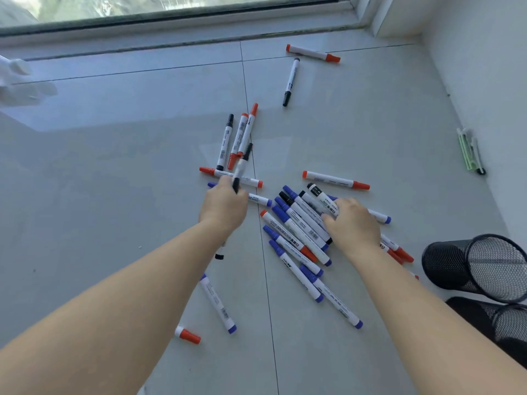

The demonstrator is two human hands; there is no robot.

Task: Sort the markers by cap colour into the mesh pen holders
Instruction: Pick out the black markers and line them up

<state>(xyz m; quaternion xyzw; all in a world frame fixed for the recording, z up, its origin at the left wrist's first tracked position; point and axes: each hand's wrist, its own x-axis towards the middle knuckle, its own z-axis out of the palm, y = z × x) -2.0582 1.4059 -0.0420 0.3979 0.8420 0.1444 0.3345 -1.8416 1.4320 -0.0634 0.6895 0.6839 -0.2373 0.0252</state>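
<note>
Our left hand (224,205) grips a black-capped marker (241,167) for sorting, while our right hand (352,223) seemingly closes on the pile's black-capped one (322,198).

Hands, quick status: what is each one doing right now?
Left hand: closed on a black-capped marker, lifted off the floor.
Right hand: fingers resting on another black-capped marker in the pile; a firm grip cannot be told.
</note>
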